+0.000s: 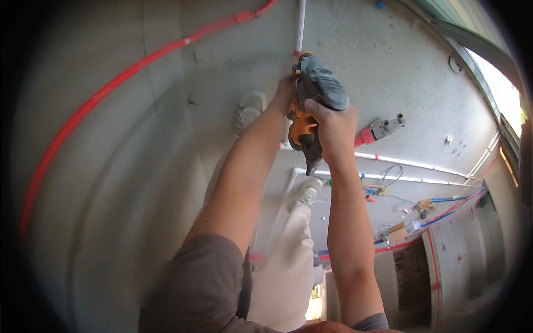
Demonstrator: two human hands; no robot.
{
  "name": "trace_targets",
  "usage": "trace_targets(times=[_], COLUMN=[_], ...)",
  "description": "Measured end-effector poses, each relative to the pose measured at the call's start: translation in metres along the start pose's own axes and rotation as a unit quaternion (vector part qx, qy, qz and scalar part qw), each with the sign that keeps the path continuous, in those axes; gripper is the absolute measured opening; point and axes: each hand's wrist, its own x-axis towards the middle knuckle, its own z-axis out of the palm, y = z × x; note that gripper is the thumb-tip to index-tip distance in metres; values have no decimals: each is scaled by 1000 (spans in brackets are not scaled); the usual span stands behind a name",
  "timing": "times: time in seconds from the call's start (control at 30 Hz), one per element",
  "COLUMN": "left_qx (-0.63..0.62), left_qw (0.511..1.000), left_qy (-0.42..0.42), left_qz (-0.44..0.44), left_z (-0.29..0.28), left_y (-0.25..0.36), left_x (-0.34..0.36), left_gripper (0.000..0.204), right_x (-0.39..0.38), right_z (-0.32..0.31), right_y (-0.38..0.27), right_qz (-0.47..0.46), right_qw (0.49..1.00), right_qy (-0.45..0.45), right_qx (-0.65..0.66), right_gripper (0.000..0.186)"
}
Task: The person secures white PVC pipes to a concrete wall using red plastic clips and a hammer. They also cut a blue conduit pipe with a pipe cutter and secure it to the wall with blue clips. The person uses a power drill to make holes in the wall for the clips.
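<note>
Two hands are at a drill (322,83), over the floor (400,66), between its left and right edges. The right hand (337,127) is wrapped round the drill. The left hand (286,91) is up against its side, but the drill hides those fingers, so I cannot tell how they hold. The drill's front end is near a white pipe (301,28). I cannot see if its tip touches the floor, or if any hole is made, so I would call this part not yet done. Two more white pipes (405,162) run toward the floor's right edge and look laid. A red pipe (111,83) bends past the floor's left edge. A box (397,232) and loose bits lie near the lower right edge, so some work seems left.
</note>
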Motion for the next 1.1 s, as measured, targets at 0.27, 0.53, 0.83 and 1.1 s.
trace_targets(times=[0.27, 0.53, 0.83, 1.1], left_qx=[-106, -73, 648, 769], left_qw=[982, 987, 761, 630], left_qy=[-65, -99, -43, -113], left_qz=[-142, -104, -7, -13], left_z=[36, 74, 79, 86], left_y=[29, -18, -77, -162], left_x=[-58, -193, -308, -307], left_gripper=[34, 43, 43, 37], right_x=[-62, -229, -389, -304], right_z=[-35, -167, -374, -558], right_y=[-12, 52, 352, 738], right_qz=[-90, -136, 42, 21], right_qw=[992, 987, 863, 480], right_qy=[34, 86, 334, 718], right_qx=[84, -26, 376, 503], right_gripper=[21, 40, 17, 6])
